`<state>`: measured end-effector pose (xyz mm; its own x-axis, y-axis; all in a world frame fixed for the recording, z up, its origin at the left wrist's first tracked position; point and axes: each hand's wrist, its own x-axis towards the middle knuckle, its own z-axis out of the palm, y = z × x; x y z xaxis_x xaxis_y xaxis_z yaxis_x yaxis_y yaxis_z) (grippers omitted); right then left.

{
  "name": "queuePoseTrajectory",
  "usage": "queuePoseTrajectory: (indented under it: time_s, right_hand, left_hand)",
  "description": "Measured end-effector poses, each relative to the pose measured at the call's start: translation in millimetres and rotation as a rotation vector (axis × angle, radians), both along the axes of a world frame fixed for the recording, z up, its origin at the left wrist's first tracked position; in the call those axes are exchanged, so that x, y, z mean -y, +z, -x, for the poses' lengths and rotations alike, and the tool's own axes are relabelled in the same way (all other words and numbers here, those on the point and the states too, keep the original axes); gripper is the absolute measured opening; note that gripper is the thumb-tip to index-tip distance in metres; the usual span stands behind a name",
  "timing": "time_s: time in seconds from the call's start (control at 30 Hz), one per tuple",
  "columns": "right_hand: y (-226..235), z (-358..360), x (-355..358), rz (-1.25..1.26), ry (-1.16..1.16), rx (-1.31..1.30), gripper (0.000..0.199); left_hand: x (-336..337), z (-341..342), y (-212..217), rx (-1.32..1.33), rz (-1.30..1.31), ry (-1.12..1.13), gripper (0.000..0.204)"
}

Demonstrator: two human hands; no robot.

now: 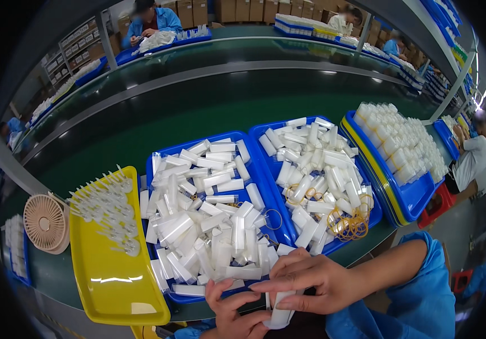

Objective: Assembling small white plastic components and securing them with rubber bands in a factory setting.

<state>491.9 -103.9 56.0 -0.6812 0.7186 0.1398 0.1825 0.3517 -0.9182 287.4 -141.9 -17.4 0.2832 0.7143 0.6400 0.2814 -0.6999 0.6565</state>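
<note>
Between my two hands, at the near edge of the bench, is a small white rectangular piece [280, 316], held tilted. My left hand [233, 309] curls round its lower left side, with the fingertips partly bent. From the right, my right hand [316, 282] pinches the upper part between thumb and fingers. Just beyond my hands is a blue tray [192, 142] heaped with loose white rectangular pieces in clear sleeves. A second blue tray [252, 131] to its right has similar pieces, with tan rubber bands [347, 226] lying on them.
On the left, a yellow tray [107, 288] carries several clear, spiked plastic parts [107, 209]. A beige fan [44, 222] stands beside it. Stacked trays [381, 186] at right bear banded bundles [401, 144]. A green conveyor [209, 101] runs beyond; other people sit across and at right.
</note>
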Motion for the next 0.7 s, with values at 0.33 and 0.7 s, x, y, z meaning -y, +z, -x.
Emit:
queuePoseTrajectory:
  time_s: [0.33, 0.7]
  right_hand:
    - [-33, 43, -147, -0.666, -0.247, 0.386, 0.038]
    - [-28, 35, -137, -0.606, -0.227, 0.271, 0.03]
  left_hand:
    - [-13, 12, 18, 0.217, 0.118, 0.011, 0.018]
    - [-8, 13, 22, 0.151, 0.089, 0.023, 0.019]
